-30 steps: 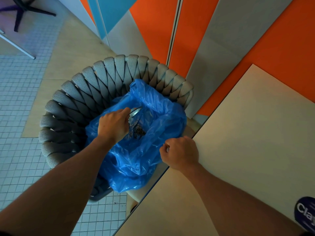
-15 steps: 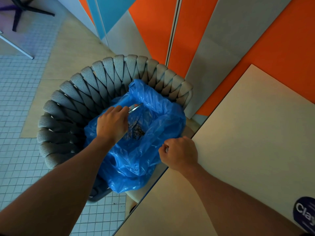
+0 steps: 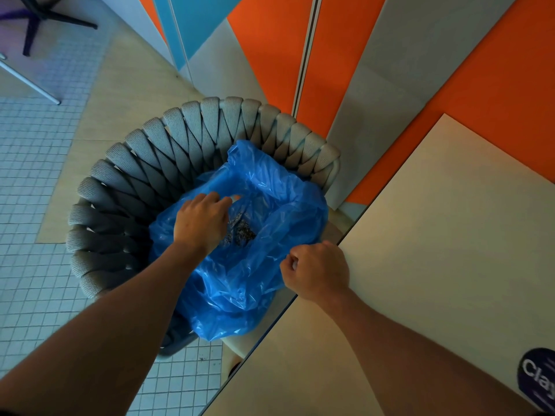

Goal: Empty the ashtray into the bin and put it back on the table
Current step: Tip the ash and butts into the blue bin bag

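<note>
A blue plastic bin bag (image 3: pixel 282 187) lies open on the seat of a grey woven chair (image 3: pixel 168 145). Grey ash (image 3: pixel 241 232) sits in a small heap inside the bag. My left hand (image 3: pixel 201 220) is palm down over the bag's mouth, fingers curled around the ashtray, which the hand now hides entirely. My right hand (image 3: pixel 316 273) is a closed fist pinching the bag's near rim, right at the edge of the beige table (image 3: pixel 450 235).
The table fills the right side, with a dark round sticker (image 3: pixel 539 382) near its front corner. Orange, grey and blue wall panels (image 3: pixel 375 70) stand behind the chair. Tiled floor (image 3: pixel 33 181) lies to the left, with a black chair base (image 3: pixel 45 16) far off.
My left hand has turned further over above the bag, so the ashtray's metal edge no longer shows. More ash lies in the bag. The right hand has held its grip.
</note>
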